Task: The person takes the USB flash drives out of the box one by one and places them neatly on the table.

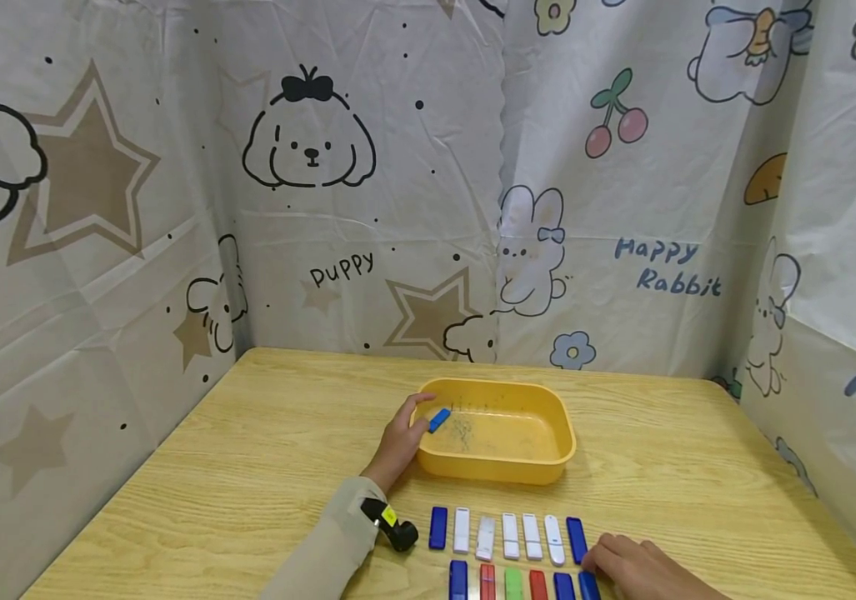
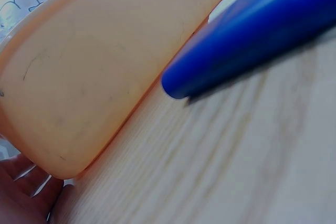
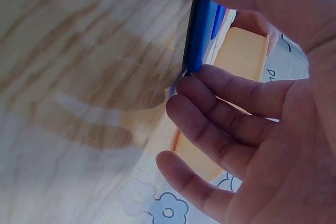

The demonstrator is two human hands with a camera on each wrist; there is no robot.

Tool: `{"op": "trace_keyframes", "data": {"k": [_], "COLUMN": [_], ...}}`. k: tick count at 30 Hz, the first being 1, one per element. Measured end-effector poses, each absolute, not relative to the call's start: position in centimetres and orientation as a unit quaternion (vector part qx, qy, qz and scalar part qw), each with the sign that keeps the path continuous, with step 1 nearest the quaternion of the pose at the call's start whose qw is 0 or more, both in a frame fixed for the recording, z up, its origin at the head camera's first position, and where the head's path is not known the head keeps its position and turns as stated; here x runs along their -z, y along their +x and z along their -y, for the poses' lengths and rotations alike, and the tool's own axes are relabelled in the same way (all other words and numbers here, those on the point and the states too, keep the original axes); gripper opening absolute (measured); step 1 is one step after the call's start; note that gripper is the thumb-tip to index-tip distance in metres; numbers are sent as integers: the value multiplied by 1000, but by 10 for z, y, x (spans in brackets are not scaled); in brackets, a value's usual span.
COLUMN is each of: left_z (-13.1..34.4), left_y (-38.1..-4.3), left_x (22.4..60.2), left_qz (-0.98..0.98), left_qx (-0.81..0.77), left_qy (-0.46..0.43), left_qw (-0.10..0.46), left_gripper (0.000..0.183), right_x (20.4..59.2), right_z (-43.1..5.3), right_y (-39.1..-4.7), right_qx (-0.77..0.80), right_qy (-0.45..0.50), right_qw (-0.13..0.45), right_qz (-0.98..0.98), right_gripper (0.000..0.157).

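My left hand (image 1: pixel 400 437) grips the left end of a yellow plastic tub (image 1: pixel 503 471), thumb at the rim and fingers round the end wall. Inside the tub, close to the thumb, lies a blue USB stick (image 1: pixel 439 420). At the right end of the front row, my right hand (image 1: pixel 633 567) pinches another blue stick (image 3: pixel 202 35) between thumb and forefinger, one at each end. That stick rests on the table. In the right wrist view the other fingers are loosely bent and hold nothing.
Two rows of sticks lie before the tub: several white ones (image 1: pixel 510 536) between blue ones (image 1: pixel 438 528) behind, and red (image 1: pixel 488 582), green (image 1: pixel 513 583) and blue ones in front. Printed cloth (image 1: pixel 367 225) hangs round the wooden table (image 1: pixel 270 442).
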State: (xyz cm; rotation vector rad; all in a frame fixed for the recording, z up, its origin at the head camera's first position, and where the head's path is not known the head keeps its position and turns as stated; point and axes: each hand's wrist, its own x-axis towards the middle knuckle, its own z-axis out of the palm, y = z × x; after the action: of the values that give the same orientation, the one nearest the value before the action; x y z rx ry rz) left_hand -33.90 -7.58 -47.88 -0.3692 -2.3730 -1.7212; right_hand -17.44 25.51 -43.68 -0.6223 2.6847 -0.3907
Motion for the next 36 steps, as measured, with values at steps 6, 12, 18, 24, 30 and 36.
{"op": "trace_keyframes", "data": {"k": [6, 12, 18, 24, 30, 36], "left_z": [76, 77, 77, 78, 79, 79], "left_y": [-339, -341, -342, -339, -338, -338], "left_x": [479, 480, 482, 480, 478, 479], "left_qz": [800, 800, 801, 800, 800, 798], "left_qx": [581, 581, 580, 580, 580, 583], "left_qy": [-123, -121, -118, -125, -127, -131], "left_qw": [89, 88, 85, 88, 85, 83], "left_gripper": [42, 42, 42, 42, 42, 43], "right_x": [436, 437, 434, 416, 396, 387], "right_z": [-255, -256, -256, -250, -232, -207], "right_y": [-173, -174, -174, -179, -185, -195], "right_qx": [132, 126, 120, 124, 129, 117], "right_qy": [-218, -223, -242, -264, -283, -341], "right_qw": [173, 165, 156, 152, 108, -22], "right_qz": [-951, -953, -950, -944, -944, -932], "right_gripper": [54, 55, 58, 62, 64, 49]}}
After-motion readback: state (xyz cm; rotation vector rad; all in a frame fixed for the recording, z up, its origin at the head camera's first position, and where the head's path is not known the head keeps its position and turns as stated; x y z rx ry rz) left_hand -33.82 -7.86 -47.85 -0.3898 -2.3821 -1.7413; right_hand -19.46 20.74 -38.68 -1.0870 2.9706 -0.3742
